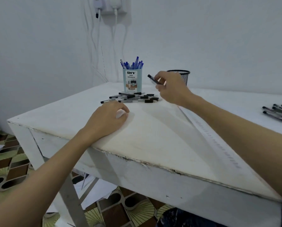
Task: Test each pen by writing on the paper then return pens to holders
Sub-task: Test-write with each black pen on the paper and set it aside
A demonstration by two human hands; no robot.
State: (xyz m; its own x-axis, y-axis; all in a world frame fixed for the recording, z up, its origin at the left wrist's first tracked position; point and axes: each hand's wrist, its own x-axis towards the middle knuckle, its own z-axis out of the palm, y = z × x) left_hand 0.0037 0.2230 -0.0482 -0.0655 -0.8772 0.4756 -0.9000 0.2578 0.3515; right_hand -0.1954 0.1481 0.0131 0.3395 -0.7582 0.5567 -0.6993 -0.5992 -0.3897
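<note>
My right hand (171,89) holds a black pen (153,79) raised above the table, just in front of the black mesh holder (182,75). My left hand (107,117) rests on the white paper (153,128), fingers curled, holding nothing. Several black-capped pens (132,97) lie in a pile on the table beyond my left hand. Behind the pile stands a light-blue holder (132,81) full of blue pens (133,63). Rows of pen marks (218,141) run along the right side of the paper.
More dark pens (279,110) lie at the table's right edge. The white table (137,174) has a worn front edge. Cables (97,46) hang from a wall socket behind. Loose sheets (94,189) lie on the patterned floor below.
</note>
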